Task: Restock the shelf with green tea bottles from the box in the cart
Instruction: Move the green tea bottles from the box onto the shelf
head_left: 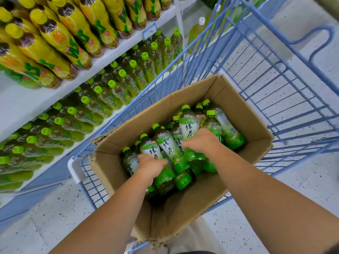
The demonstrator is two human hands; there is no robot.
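Left hand (151,168) and right hand (200,142) each curl round a green tea bottle (189,125) in the cardboard box (183,208); grip mid-body and lift straight, clearing neighbouring bottles.

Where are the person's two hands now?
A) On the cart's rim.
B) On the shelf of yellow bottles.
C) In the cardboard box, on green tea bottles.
C: the left hand and the right hand both grip green tea bottles inside the cardboard box.
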